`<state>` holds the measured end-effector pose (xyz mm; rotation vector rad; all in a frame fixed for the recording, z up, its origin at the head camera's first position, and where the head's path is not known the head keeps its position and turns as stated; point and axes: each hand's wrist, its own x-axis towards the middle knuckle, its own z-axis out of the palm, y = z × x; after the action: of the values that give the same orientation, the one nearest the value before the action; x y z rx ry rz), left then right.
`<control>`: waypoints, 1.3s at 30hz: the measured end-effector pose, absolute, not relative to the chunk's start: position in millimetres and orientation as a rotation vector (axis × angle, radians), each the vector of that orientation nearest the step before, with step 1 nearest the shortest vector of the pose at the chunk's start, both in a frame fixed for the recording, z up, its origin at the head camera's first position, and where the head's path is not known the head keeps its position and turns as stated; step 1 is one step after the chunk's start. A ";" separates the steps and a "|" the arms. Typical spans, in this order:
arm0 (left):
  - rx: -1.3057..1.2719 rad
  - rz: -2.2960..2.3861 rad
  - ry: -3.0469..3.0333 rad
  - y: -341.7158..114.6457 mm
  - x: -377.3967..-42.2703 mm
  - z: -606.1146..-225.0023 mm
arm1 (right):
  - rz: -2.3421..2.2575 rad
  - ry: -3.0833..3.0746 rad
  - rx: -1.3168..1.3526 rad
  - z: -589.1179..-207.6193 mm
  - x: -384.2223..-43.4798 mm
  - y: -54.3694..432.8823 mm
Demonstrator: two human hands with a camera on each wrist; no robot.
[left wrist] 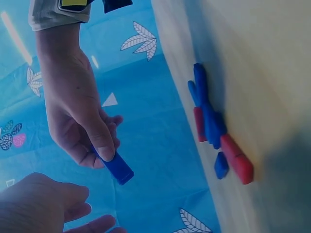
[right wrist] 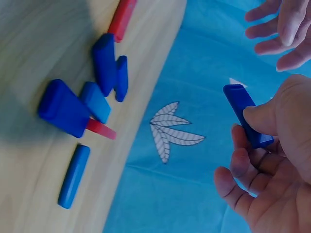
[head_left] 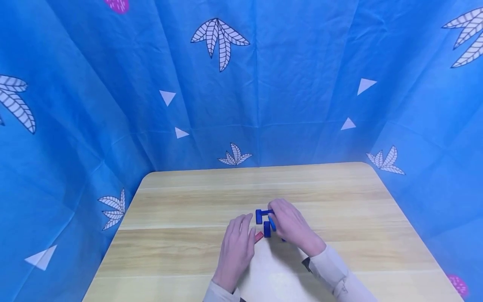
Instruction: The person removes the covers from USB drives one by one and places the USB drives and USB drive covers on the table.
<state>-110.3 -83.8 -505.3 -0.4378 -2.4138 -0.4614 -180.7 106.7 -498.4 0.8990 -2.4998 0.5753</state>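
My right hand point(head_left: 292, 224) pinches a dark blue oblong block point(right wrist: 238, 109) between thumb and fingers, its free end sticking out past the thumb. In the left wrist view the same block point(left wrist: 120, 171) appears clear of the table. My left hand point(head_left: 235, 247) lies to the left with fingers slightly bent and nothing in its grasp. Close to its thumb lies a red block point(head_left: 258, 237). Between the hands a blue block point(head_left: 267, 229) sits on the table, with another blue block point(head_left: 258, 217) just beyond it.
Several blue blocks and some red ones lie in a loose cluster on the wooden table point(head_left: 181, 218). In the right wrist view, a thick blue block point(right wrist: 63, 108) touches a lighter blue block point(right wrist: 96, 101), and a separate blue block point(right wrist: 74, 175) lies nearby. A blue patterned curtain point(head_left: 302, 84) surrounds the table.
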 end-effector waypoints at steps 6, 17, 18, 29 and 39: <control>-0.457 -0.452 -2.414 -80.1 -114.6 -497.0 | 0.560 -2.482 0.917 -486.1 -173.6 108.4; -0.499 -0.508 -2.410 -71.2 -121.2 -483.8 | 0.560 -2.410 0.960 -468.0 -162.4 108.4; -0.499 -0.506 -2.413 -70.9 -121.1 -482.8 | 0.564 -2.403 0.966 -466.3 -161.4 108.1; -0.516 -0.465 -2.395 -69.4 -119.7 -482.2 | 0.590 -2.389 1.029 -453.9 -151.2 104.4; -0.550 -0.458 -2.368 -67.0 -115.3 -487.2 | 0.728 -2.374 1.057 -453.1 -144.3 102.9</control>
<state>-115.3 -67.0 -487.2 -0.5505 -2.3678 -0.4578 -144.3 102.9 -453.1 1.0567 -2.3737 0.7278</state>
